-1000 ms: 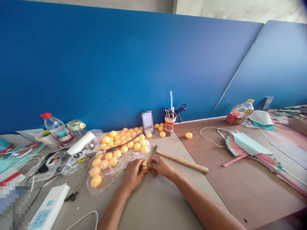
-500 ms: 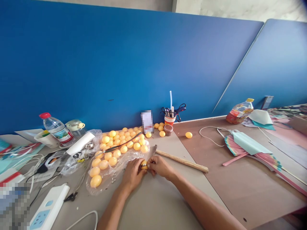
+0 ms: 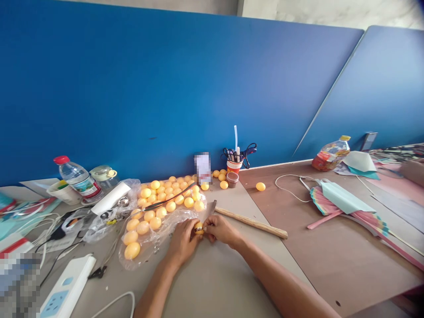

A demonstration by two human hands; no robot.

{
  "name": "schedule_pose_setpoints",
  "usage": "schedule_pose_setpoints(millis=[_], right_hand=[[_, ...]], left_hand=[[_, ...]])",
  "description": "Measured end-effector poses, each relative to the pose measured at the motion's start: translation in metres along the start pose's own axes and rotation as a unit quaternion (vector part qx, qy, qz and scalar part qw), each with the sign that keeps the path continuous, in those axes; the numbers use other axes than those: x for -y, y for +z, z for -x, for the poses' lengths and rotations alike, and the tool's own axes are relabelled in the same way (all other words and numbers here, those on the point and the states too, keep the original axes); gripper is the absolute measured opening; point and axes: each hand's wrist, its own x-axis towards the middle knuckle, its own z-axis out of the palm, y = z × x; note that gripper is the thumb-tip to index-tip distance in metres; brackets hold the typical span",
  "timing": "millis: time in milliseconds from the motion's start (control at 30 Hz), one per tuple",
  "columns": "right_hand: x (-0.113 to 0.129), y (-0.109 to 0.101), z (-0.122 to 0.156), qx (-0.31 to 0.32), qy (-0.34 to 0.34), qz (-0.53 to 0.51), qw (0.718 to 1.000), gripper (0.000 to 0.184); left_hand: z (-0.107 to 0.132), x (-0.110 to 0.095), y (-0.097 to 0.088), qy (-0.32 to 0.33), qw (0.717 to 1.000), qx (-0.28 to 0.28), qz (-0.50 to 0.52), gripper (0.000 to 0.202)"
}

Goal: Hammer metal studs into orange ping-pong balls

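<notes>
An orange ping-pong ball (image 3: 198, 230), with a dark, shiny band across it, is gripped by my left hand (image 3: 184, 240), thumb and fingers curled round it. From the other side my right hand (image 3: 221, 230) meets the ball with its fingers pinched together. What those fingers hold, if anything, is too small and hidden to make out. Just beyond my right hand lies a hammer (image 3: 251, 224) with a wooden handle, its head pointing away to the left. Left of my hands, many more orange balls (image 3: 155, 223) rest in a clear plastic bag (image 3: 134, 263), with a dark strap (image 3: 170, 201) across them.
Loose balls (image 3: 224, 185) sit by a cup of pens (image 3: 234, 166) and a small brown tub (image 3: 232, 179). Another ball (image 3: 260, 187) lies to the right. A power strip (image 3: 68, 287), cables and a bottle (image 3: 79, 181) crowd the left. Pleated coloured paper (image 3: 344, 198) lies right.
My right fingers have shifted very slightly against the ball. At the far right edge, a brownish shape, possibly another person's arm, has moved a little. The other things stay put.
</notes>
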Motion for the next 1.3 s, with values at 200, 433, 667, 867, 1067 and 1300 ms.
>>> schedule_pose_setpoints(millis=[200,433,667,867,1067,1300], right_hand=[[0.003,0.000,0.001,0.002,0.001,0.000,1.000,0.009],[-0.001,0.001,0.000,-0.008,-0.008,0.009,1.000,0.008],[-0.001,0.002,0.000,-0.015,-0.004,0.007,1.000,0.008],[0.001,0.003,0.000,-0.022,0.009,0.021,0.999,0.009],[0.010,0.007,0.003,-0.043,0.031,0.022,0.998,0.013],[0.017,0.014,0.006,-0.094,0.024,0.028,0.995,0.018]], left_hand=[[0.000,0.000,0.001,0.005,1.000,-0.010,0.004,0.029],[0.000,0.000,0.000,-0.002,1.000,-0.009,0.003,0.028],[-0.001,0.000,0.000,-0.008,1.000,0.013,0.011,0.028],[0.000,-0.003,-0.002,-0.006,1.000,0.010,0.009,0.027],[0.000,-0.008,-0.004,-0.022,0.999,0.024,0.008,0.027],[0.001,-0.011,-0.005,-0.003,1.000,0.012,-0.009,0.025]])
